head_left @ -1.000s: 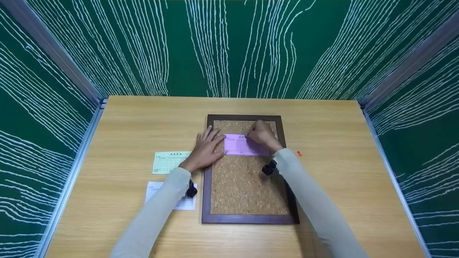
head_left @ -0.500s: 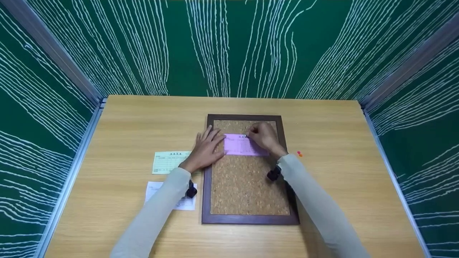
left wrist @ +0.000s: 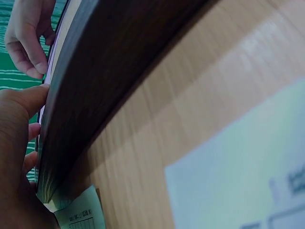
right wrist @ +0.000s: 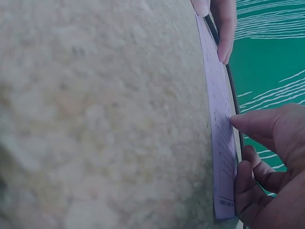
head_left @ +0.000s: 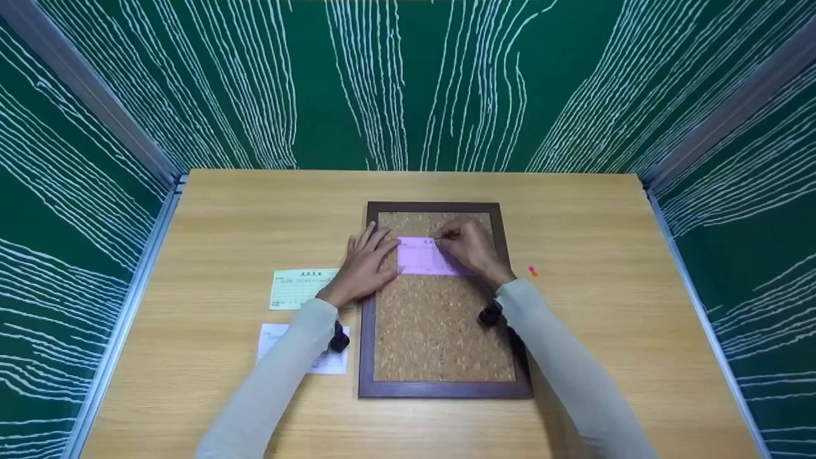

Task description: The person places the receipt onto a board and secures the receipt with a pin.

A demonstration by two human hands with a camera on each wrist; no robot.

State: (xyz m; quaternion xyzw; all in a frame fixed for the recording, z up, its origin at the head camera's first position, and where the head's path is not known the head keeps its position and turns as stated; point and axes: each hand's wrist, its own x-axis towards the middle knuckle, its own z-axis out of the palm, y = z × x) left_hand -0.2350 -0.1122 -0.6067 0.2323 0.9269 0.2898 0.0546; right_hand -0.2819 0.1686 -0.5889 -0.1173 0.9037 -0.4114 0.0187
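Observation:
A pink printed slip point(head_left: 421, 256) lies across the upper part of a cork board point(head_left: 443, 331) in a dark frame. My left hand point(head_left: 366, 268) rests spread over the board's left frame, with index fingertip and thumb on the slip's left edge. My right hand point(head_left: 470, 245) is bent over the slip's upper edge, thumb and fingertips together, pinching a tiny dark pin-like thing mostly hidden by the fingers. In the right wrist view, a fingertip point(right wrist: 234, 120) meets the slip's printed face. The slip's right end is partly covered by the right hand.
Left of the board lie a green slip point(head_left: 296, 290) and a white slip point(head_left: 330, 363), both partly under the left arm. Small pink and orange pieces point(head_left: 533, 271) sit on the wooden table point(head_left: 605, 306) to the right. Green walls with white lines enclose three sides.
My right wrist has lowered and shifted slightly right, while its fingertips stay at the slip's upper edge. My left hand and the slip hold their places.

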